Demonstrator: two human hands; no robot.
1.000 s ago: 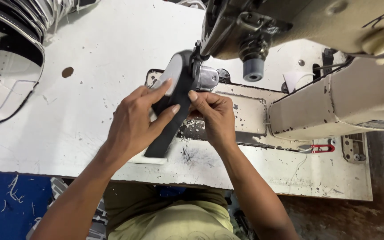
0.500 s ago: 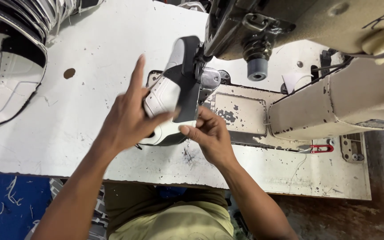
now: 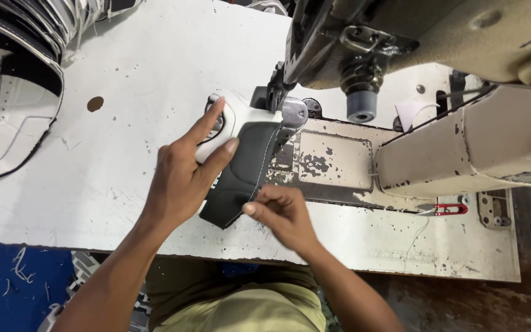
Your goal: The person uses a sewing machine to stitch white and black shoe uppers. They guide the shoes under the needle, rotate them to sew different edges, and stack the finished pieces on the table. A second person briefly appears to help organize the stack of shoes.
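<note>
A black and white shoe-upper piece [image 3: 245, 163] lies flat on the white table, its far end under the presser foot [image 3: 284, 110] of the sewing machine [image 3: 437, 43]. My left hand [image 3: 185, 175] rests on its white part, fingers spread and pressing it down. My right hand [image 3: 281, 212] pinches the near right edge of the black part between thumb and fingers. A line of white stitching runs along the black part's right edge.
The machine's worn metal bed plate [image 3: 333, 163] lies to the right of the piece. Red-handled thread snips [image 3: 447, 209] sit at the right. A stack of white and black upper pieces [image 3: 7, 117] fills the far left. A small hole [image 3: 95, 103] marks the table [image 3: 124, 61].
The piece was held up off the table and turned in both hands; it is now laid flat with its end under the presser foot, my left hand on top.
</note>
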